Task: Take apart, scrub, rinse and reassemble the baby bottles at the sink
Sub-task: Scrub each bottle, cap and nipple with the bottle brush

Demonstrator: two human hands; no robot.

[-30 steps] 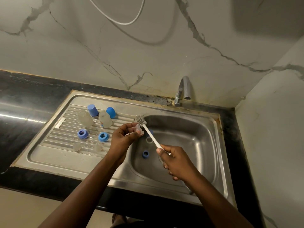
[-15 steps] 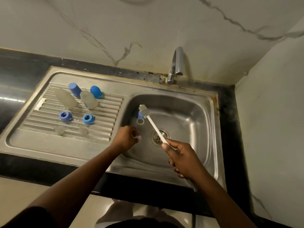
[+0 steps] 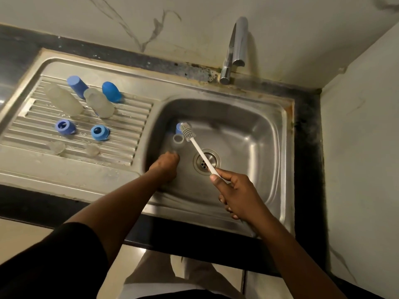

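My right hand grips the white handle of a bottle brush, whose grey bristle head hangs over the far left of the sink basin. Under the head lies a clear bottle part with a blue piece behind it. My left hand is low in the basin's left side, knuckles up and fingers curled; what is under them is hidden. On the drainboard lie two clear bottles, two blue caps, two blue rings and two clear teats.
A chrome faucet rises behind the basin, no water running. The drain sits mid-basin under the brush handle. A marble wall closes the right side, and a black counter surrounds the sink.
My left hand, which held a small clear teat at the brush head, dropped into the basin's left side. The brush came away from it. The camera tilted down.
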